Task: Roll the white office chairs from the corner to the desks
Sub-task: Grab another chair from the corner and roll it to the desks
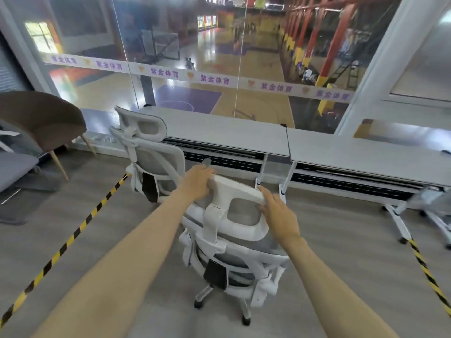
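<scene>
A white office chair (234, 250) with a grey mesh back stands on its castors in front of me, facing the desks. My left hand (195, 182) grips the left end of its headrest (238, 191). My right hand (278, 213) holds the right end of the same headrest, fingers curled round its edge. A second white office chair (151, 152) stands ahead to the left, tucked close to the left desk (219, 132). Another grey desk (366, 152) adjoins it on the right.
A glass wall runs behind the desks. A brown shell chair (41, 120) and a grey seat (14, 167) stand at the left. Yellow-black tape (73, 237) crosses the floor on the left, and another strip (427, 269) on the right. Part of another chair base (434, 211) shows at far right.
</scene>
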